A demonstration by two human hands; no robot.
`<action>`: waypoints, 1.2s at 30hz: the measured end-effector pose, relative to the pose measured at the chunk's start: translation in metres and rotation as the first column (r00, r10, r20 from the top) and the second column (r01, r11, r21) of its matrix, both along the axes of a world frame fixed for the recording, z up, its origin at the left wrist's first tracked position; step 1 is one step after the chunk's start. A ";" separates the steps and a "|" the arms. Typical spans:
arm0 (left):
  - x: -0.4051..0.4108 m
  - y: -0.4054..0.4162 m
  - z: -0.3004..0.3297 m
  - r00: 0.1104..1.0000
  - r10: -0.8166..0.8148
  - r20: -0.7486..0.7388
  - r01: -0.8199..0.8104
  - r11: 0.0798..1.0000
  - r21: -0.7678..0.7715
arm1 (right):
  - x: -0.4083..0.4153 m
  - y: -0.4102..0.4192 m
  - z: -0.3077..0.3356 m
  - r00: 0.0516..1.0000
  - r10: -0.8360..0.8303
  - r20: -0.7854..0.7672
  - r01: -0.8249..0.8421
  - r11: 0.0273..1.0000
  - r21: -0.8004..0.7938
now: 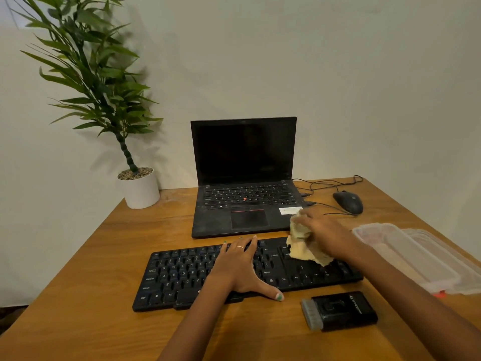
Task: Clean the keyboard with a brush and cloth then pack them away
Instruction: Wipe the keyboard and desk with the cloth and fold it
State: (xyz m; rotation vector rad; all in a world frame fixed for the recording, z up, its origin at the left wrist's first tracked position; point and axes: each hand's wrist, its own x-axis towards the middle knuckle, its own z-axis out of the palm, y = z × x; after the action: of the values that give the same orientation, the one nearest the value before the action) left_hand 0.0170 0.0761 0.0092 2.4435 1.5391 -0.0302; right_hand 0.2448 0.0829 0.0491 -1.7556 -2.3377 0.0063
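While counted from the head view: one keyboard, one cloth, one brush, one laptop, one mouse, one potted plant, two clear plastic pieces and two hands are seen.
Keyboard (182, 277): black, full-size, white legends; laid slantwise on the wooden worktop (91, 256), just in front of the laptop (244, 178).
Cloth (303, 243): pale yellow, crumpled; bunched over the keyboard's right end.
Right hand (321, 230): fingers are curled round the cloth, which is gripped and held against the keys.
Left hand (242, 267): laid flat on the keyboard's middle, fingers straight and spread, nothing held; a ring is worn.
Brush (338, 311): black body, grey bristles at its left end; lying on the worktop just in front of the keyboard's right end.
Container (406, 254) and lid (453, 259): clear plastic, set at the right edge.
Mouse (347, 201): black, wired, right of the laptop.
Potted plant (140, 188): white pot, far left corner.
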 end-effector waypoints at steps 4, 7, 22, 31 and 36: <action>-0.001 0.001 -0.002 1.000 -0.002 0.018 0.001 1.000 0.029 | -0.013 0.008 -0.018 0.999 0.026 0.024 -0.024 0.997 -0.077; -0.001 0.001 -0.004 1.000 -0.001 0.016 0.001 1.000 0.029 | -0.029 0.008 -0.020 0.988 0.073 -0.139 -0.079 0.996 -0.037; -0.002 -0.002 -0.001 1.000 -0.005 0.024 0.004 0.999 0.035 | 0.007 0.012 -0.013 0.992 0.105 0.068 -0.099 0.992 -0.082; -0.001 -0.001 -0.002 1.000 0.006 0.025 -0.006 0.999 0.037 | -0.044 0.021 -0.018 0.983 0.185 0.021 -0.183 0.981 -0.070; -0.003 -0.002 0.000 1.000 0.009 0.020 -0.009 1.000 0.017 | -0.040 0.022 -0.016 0.980 0.192 0.047 -0.189 0.980 -0.062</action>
State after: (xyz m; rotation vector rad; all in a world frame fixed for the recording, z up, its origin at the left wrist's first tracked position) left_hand 0.0141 0.0742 0.0094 2.4425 1.5485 0.0086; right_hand 0.2046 0.1044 0.0333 -1.5669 -2.5591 0.0588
